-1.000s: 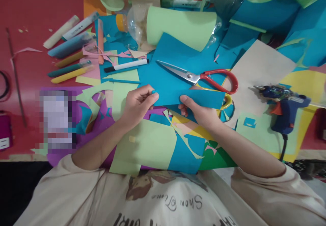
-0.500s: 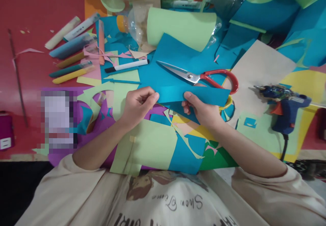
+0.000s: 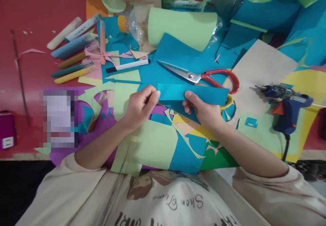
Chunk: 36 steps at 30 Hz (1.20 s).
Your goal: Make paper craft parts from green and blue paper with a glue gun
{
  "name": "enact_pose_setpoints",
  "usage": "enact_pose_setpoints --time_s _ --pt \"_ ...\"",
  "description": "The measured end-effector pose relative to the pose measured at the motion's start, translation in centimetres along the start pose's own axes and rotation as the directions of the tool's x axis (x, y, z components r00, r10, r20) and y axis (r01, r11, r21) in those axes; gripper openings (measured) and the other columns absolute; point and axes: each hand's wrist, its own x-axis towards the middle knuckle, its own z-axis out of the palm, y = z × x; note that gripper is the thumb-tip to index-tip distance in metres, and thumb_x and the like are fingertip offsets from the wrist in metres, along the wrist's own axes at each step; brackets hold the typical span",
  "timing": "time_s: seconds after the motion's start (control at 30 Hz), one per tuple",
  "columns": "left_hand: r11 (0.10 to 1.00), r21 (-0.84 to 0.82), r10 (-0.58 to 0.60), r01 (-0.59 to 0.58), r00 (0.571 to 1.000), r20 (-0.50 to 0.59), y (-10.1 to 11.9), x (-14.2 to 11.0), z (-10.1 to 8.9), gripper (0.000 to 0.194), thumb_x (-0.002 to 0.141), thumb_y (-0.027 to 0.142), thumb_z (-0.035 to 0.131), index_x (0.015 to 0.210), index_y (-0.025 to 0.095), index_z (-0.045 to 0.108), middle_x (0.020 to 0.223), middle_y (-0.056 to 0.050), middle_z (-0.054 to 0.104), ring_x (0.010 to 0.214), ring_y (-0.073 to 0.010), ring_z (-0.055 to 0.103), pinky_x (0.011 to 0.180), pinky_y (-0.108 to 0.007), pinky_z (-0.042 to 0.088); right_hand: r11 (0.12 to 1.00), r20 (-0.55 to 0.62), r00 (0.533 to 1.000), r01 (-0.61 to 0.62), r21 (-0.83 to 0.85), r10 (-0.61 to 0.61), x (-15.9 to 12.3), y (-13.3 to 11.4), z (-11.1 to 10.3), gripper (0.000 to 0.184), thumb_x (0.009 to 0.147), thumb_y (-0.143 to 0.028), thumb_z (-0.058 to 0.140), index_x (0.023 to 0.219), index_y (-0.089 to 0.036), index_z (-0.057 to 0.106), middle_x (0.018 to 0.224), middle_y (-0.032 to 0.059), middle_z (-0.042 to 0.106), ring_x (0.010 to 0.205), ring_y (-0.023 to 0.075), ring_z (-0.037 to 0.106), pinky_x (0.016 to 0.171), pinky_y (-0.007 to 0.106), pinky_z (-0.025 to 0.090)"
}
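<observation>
A long blue paper strip (image 3: 171,92) stretches between my two hands over the middle of the table. My left hand (image 3: 142,105) pinches its left end between thumb and fingers. With the thumb on top and fingers curled below, my right hand (image 3: 202,109) grips the strip right of its middle, and its right end sticks out past the thumb. Just beyond the strip lie scissors (image 3: 191,76) with red handles, on a larger blue sheet (image 3: 175,51). A second pair of scissors with a yellow handle (image 3: 228,102) is partly hidden behind the strip and my right hand.
A clear bottle wrapped in light green paper (image 3: 182,27) lies beyond the scissors. Several markers (image 3: 73,46) are at the left, and a black-capped marker (image 3: 128,65) is nearer. At the right rests a blue glue gun (image 3: 286,114). Paper scraps (image 3: 187,141) cover the near side.
The strip's left end has tipped up slightly, with my left hand a little to the right. Both hands keep their grip. The whole view has shifted slightly.
</observation>
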Motion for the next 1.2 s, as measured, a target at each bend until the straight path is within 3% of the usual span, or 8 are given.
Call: enact_pose_setpoints --time_s 0.13,0.23,0.33,0.53,0.73,0.9,1.1,1.2 --pt "0.985 -0.111 -0.125 0.130 0.991 0.053 -0.26 -0.03 -0.10 0.031 0.081 0.026 0.050 0.053 0.020 0.039 0.045 0.005 0.041 0.040 -0.0067 0.037 0.040 -0.021 0.029 1.000 0.045 0.999 -0.022 0.011 0.021 0.07 -0.02 -0.05 0.039 0.075 -0.053 0.069 0.060 -0.019 0.060 0.054 -0.0019 0.059 0.048 0.0089 0.054 0.048 0.022 0.048" --pt "0.949 -0.153 -0.255 0.277 0.955 0.149 -0.26 -0.07 -0.11 0.034 0.079 0.032 0.054 0.050 0.020 0.041 0.043 0.004 0.044 0.039 -0.0068 0.042 0.039 -0.020 0.033 1.000 0.091 0.996 -0.014 0.024 0.012 0.07 -0.26 0.15 0.038 0.074 -0.052 0.071 0.060 -0.020 0.058 0.056 -0.0021 0.061 0.047 0.0088 0.054 0.049 0.022 0.049" --pt "0.933 -0.117 -0.308 0.339 0.925 0.225 -0.02 -0.14 0.00 0.038 0.078 0.037 0.058 0.048 0.019 0.044 0.043 0.003 0.046 0.039 -0.0069 0.044 0.040 -0.020 0.035 1.000 0.104 0.995 0.004 -0.016 -0.002 -0.02 -0.39 0.35 0.038 0.075 -0.053 0.071 0.060 -0.020 0.057 0.056 -0.0019 0.061 0.049 0.0097 0.055 0.052 0.024 0.050" --pt "0.927 -0.092 -0.342 0.363 0.921 0.187 0.26 -0.12 0.04 0.036 0.077 0.036 0.057 0.047 0.017 0.050 0.041 0.002 0.050 0.038 -0.0073 0.046 0.039 -0.019 0.038 0.996 0.120 0.993 0.024 -0.085 -0.014 -0.18 0.03 -0.11 0.036 0.077 -0.049 0.069 0.059 -0.019 0.060 0.055 -0.0008 0.061 0.051 0.0106 0.055 0.055 0.026 0.050" --pt "0.912 -0.177 -0.358 0.370 0.929 0.098 0.30 0.10 -0.03 0.031 0.074 0.029 0.057 0.046 0.018 0.050 0.042 0.002 0.051 0.036 -0.0060 0.046 0.036 -0.017 0.037 0.995 0.215 0.972 0.081 0.051 -0.091 0.14 -0.04 -0.53 0.017 0.071 -0.036 0.072 0.069 -0.020 0.067 0.061 0.0001 0.066 0.053 0.0136 0.057 0.054 0.030 0.051" --pt "0.920 -0.141 -0.356 0.365 0.930 0.087 0.36 0.03 -0.05 0.030 0.073 0.028 0.056 0.046 0.018 0.049 0.042 0.002 0.052 0.037 -0.0064 0.046 0.037 -0.018 0.037 0.995 0.219 0.975 0.026 0.099 -0.048 0.43 -0.41 -0.25 0.032 0.075 -0.046 0.068 0.055 -0.022 0.058 0.059 0.0016 0.066 0.053 0.0150 0.060 0.057 0.032 0.054" --pt "0.943 -0.095 -0.307 0.320 0.943 0.126 -0.02 -0.20 -0.03 0.036 0.076 0.032 0.056 0.044 0.019 0.044 0.039 0.003 0.046 0.037 -0.0068 0.043 0.037 -0.019 0.034 0.992 0.225 0.974 0.009 0.128 -0.038 0.19 -0.26 -0.08 0.026 0.074 -0.045 0.073 0.080 -0.025 0.059 0.059 -0.0033 0.065 0.055 0.0158 0.063 0.055 0.030 0.054" --pt "0.960 -0.066 -0.262 0.271 0.957 0.122 -0.01 -0.26 0.01 0.038 0.078 0.030 0.054 0.044 0.019 0.043 0.040 0.003 0.046 0.038 -0.0069 0.043 0.039 -0.021 0.034 0.996 0.230 0.972 0.020 0.091 -0.040 -0.09 -0.23 0.04 0.026 0.074 -0.044 0.073 0.083 -0.025 0.058 0.062 -0.0023 0.068 0.056 0.0155 0.065 0.057 0.029 0.054"
